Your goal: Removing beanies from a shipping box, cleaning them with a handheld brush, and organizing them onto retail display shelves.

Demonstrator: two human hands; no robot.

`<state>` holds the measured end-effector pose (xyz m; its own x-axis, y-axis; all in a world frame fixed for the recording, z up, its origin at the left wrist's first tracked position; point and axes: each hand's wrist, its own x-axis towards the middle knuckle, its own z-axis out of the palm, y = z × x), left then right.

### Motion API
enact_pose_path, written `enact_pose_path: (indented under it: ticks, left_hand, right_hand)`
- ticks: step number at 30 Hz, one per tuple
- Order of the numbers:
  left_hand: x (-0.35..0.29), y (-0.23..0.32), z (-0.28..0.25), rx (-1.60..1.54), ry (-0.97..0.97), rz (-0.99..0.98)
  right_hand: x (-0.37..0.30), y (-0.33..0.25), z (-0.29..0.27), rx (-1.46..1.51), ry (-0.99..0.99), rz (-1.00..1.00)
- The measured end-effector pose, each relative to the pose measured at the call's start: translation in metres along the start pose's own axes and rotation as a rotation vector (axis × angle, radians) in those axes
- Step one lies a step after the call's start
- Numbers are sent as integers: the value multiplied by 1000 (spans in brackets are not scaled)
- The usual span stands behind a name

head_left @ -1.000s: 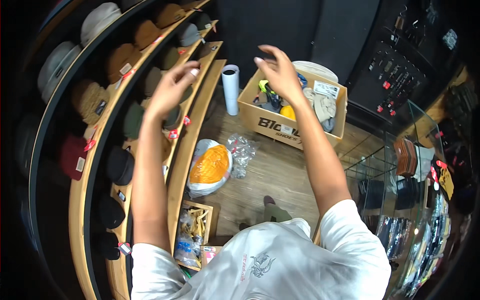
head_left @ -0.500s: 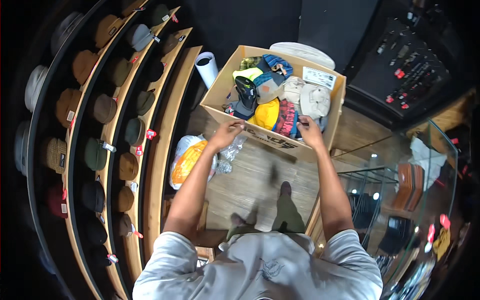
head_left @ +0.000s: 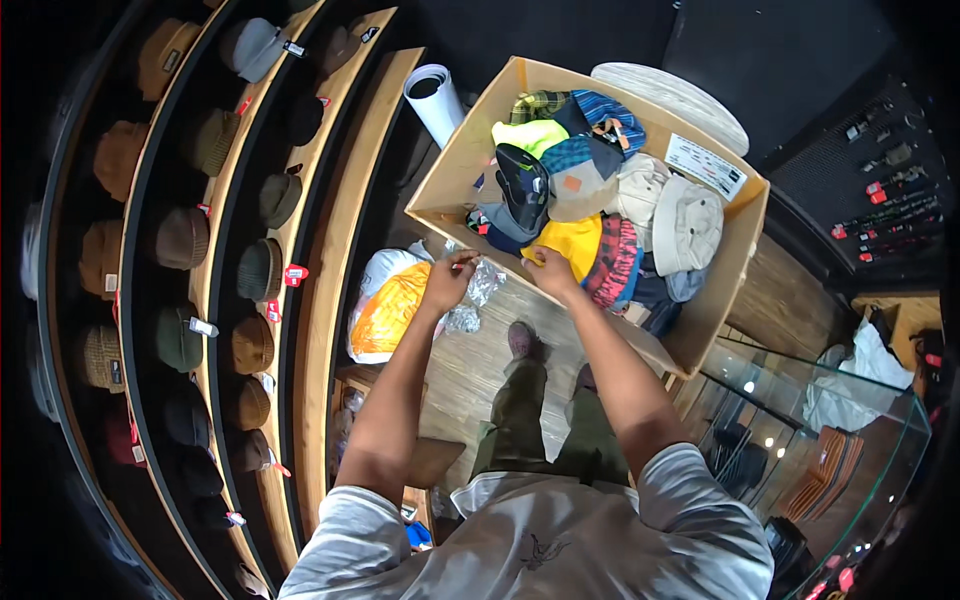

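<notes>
In front of me stands an open cardboard box (head_left: 437, 172) full of hats. A yellow cap (head_left: 573, 243), a red plaid piece with lettering (head_left: 614, 258), a black glossy cap (head_left: 520, 188) and pale bucket hats (head_left: 687, 226) lie heaped in it. My right hand (head_left: 552, 273) is at the box's near rim beside the yellow cap, its fingers curled together. To its left, my left hand (head_left: 449, 281) hovers just outside the rim, by some crumpled clear plastic (head_left: 485, 283), with fingertips drawn together. Anything inside either hand is too small to make out.
Curved wooden shelves (head_left: 333, 240) with rows of tagged hats and beanies line the left. A white and orange plastic bag (head_left: 388, 312) sits on the floor beside them. A white roll (head_left: 436, 105) stands behind it. At the right is a glass display case (head_left: 850, 400).
My right hand has moved left along the box rim, closer to my left hand. The view has turned and shifted, so the box appears larger and farther right.
</notes>
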<state>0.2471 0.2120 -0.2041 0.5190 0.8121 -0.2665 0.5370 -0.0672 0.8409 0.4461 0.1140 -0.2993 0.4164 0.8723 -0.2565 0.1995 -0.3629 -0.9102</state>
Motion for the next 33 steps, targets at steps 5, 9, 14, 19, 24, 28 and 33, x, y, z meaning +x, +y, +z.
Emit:
enact_pose_path:
  ticks: [5, 9, 14, 19, 24, 28, 33]
  left_hand:
    - [41, -20, 18, -226, -113, -14]
    - [66, 6, 32, -230, -279, -58]
    - [79, -12, 15, -382, -281, -104]
    - [73, 33, 25, -152, -253, 93]
    - [31, 127, 38, -34, -82, 599]
    - [9, 156, 39, -290, -170, 454]
    - [-52, 175, 42, -902, -245, 172]
  right_hand:
    - [87, 47, 39, 536, 73, 532]
    - [115, 81, 23, 523, 405, 706]
    - [98, 8, 9, 720, 380, 672]
    - [53, -47, -61, 883, 344, 388]
    - [-10, -174, -90, 785, 84, 270]
    - [-65, -225, -129, 644, -23, -41]
    - [-136, -228, -176, 256, 278, -293]
